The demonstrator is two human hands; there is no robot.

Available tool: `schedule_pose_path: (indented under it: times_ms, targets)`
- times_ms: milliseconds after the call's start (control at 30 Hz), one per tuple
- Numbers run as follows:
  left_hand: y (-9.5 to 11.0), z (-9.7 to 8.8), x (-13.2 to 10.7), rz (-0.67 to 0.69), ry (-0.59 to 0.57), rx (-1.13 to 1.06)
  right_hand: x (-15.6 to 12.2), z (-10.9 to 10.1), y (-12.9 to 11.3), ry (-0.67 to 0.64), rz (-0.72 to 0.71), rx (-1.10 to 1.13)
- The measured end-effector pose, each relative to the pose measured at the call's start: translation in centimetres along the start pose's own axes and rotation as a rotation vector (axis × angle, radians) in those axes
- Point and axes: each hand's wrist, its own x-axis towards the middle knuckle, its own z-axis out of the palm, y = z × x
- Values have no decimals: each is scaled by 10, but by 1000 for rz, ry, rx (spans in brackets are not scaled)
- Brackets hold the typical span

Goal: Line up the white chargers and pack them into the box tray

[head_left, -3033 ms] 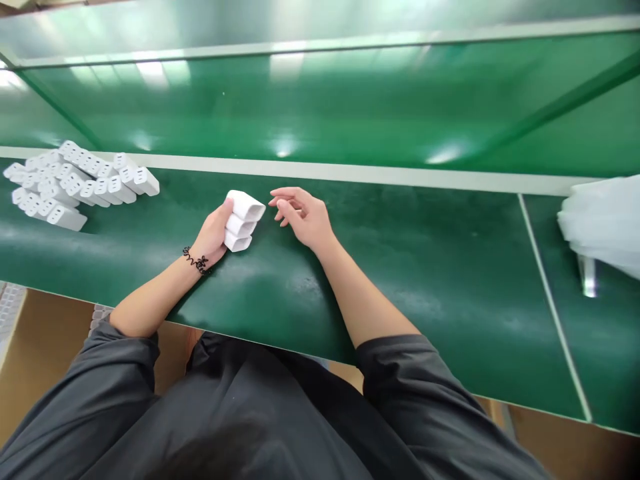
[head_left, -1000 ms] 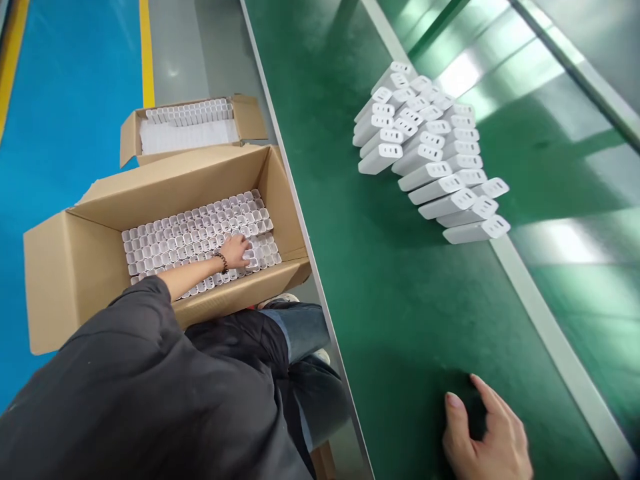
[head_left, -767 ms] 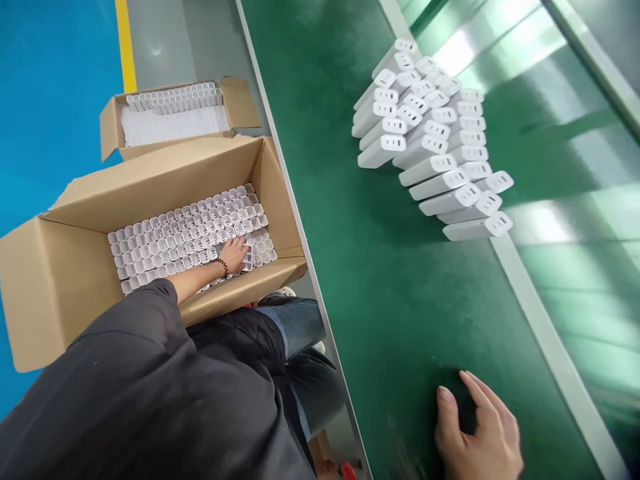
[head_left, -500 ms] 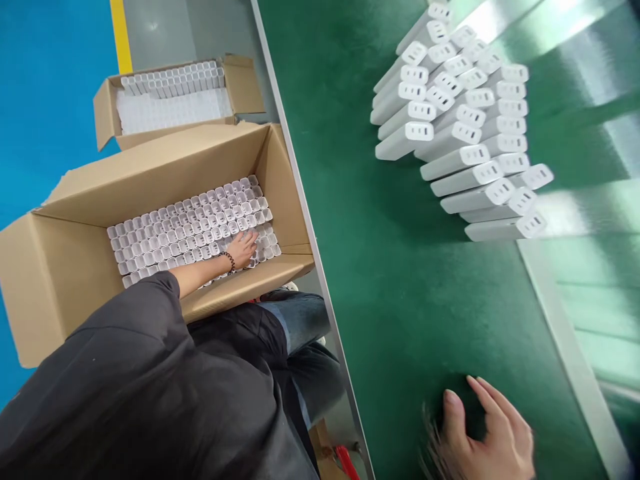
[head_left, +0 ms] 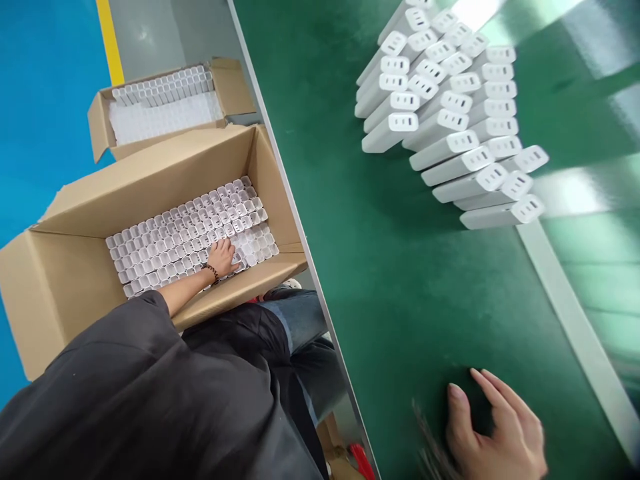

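My left hand, with a coiled black band at the wrist, reaches down into a deep cardboard box. It touches rows of white plastic charger housings packed upright there. Its fingers are bent, thumb apart; the fingertips are partly hidden and no housing is seen lifted. On the green tabletop, my right hand is curved, thumb and fingers apart, holding nothing. Farther along the table stands a group of long white chargers with port slots on their end faces.
A second open carton with more white housings stands behind the first. The metal table edge runs between box and tabletop. Below it are my jean-clad legs and a red object. A pale strip crosses the table's right side.
My left hand has moved left along the rows, uncovering a sunken patch of clear-looking pieces at the right end. My right hand keeps its curved shape. The view has shifted slightly.
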Motion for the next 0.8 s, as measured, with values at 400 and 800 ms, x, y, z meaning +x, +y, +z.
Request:
schedule_pose_path:
  times_ms: [400, 800]
  targets:
    - [-43, -34, 24, 576, -137, 36, 0, -2, 1, -45, 55, -16]
    - [-25, -31, 80, 1014, -206, 182, 0, 3, 8, 90, -202, -23]
